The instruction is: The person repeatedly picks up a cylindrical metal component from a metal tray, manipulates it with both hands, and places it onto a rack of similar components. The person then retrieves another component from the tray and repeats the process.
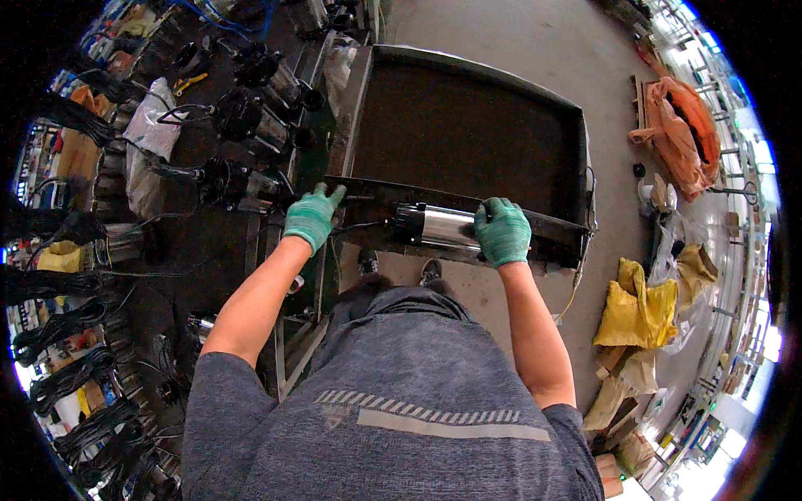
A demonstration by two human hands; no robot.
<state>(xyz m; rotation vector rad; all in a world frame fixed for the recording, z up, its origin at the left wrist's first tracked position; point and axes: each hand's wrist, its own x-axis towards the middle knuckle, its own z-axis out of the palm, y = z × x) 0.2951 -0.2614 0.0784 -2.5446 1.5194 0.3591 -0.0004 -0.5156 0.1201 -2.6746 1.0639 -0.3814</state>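
Note:
A shiny metal cylinder with a black end, like a pump or motor body, lies sideways along the near edge of a dark tub. My right hand, in a green glove, is wrapped over its right end. A thin dark cable runs leftward from the black end. My left hand, gloved the same way, reaches the bench edge by the tub's near left corner. Its fingers are apart, and I see nothing held in them. A short thin rod lies just right of its fingertips.
Several similar black-and-metal units with cables stand on the bench to the left, beside a whitish plastic bag. Coiled black cables line the far left. On the right floor sit a yellow sack and an orange bag.

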